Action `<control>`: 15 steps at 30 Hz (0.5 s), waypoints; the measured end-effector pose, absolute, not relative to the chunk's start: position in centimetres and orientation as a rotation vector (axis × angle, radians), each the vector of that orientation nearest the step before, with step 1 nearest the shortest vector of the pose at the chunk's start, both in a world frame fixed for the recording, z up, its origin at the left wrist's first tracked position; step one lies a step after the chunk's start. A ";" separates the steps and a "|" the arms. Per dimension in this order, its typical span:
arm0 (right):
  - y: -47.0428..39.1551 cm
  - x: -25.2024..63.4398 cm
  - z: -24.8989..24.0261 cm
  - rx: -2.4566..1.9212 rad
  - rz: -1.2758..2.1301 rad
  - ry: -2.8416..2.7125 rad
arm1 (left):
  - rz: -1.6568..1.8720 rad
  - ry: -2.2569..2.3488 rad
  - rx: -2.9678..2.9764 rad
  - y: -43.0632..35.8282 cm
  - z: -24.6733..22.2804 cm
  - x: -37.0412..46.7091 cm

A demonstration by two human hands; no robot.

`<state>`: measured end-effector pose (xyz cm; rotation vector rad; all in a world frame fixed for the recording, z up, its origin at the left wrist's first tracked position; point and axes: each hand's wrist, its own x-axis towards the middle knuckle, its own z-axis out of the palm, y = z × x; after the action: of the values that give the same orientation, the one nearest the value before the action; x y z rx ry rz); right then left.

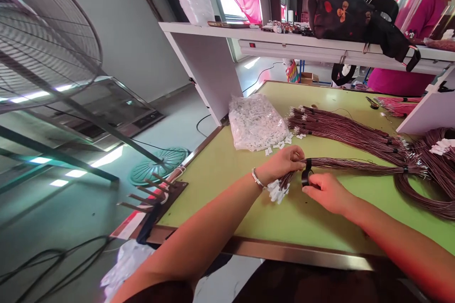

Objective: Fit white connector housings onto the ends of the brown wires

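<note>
Holding the thin bundle of brown wires (348, 164) with the left hand (284, 161), I have its fingers clamped close to the black tape band, near the end with white connectors (278, 192). The fingers of the right hand (329, 194) are closed on a black tape roll (304, 179), just beside the same band. The bundle runs over the bench (209, 203) toward the right, where its far end meets the other brown wires.

I judge it as light and flexible: it should bend easily, and without a tight grip the strands may slip along each other. The best hold is around the taped part (there the wires are already gathered), not on the small connectors, because pulling them could strain the joints.

The bench top is yellow-green, flat and a little shiny, so I expect the wires to slide on it. On it lie also a clear plastic bag (258, 125) of small white parts and a thicker wire bundle (341, 128). Above is a white shelf (227, 32) carrying a dark patterned bag (337, 12). At the left stands a big fan (50, 33) on the grey-green floor (85, 208), and behind the shelf is a person in pink (398, 78).
</note>
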<state>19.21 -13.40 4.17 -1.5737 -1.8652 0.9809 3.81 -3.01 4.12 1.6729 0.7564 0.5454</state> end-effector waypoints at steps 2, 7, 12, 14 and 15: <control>-13.0 19.0 6.5 -1.468 1.073 -1.880 | 0.628 0.808 1.920 -3.4 3.8 3.7; -7.3 19.8 8.4 -1.352 1.378 -1.312 | 0.720 0.927 2.351 -4.9 2.4 3.6; -3.2 20.4 5.9 -1.628 1.365 -1.208 | 0.665 0.958 2.516 -5.4 1.8 3.6; -4.2 20.7 5.5 -1.779 1.012 -1.410 | 0.641 0.927 2.473 -5.0 2.0 3.7; -5.2 20.8 5.6 -1.817 0.744 -1.510 | 0.632 0.927 2.418 -4.8 2.2 3.8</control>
<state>20.82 -5.23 5.58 -1.8169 -1.5104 0.7436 3.79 -4.77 2.17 2.4179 0.9271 0.6316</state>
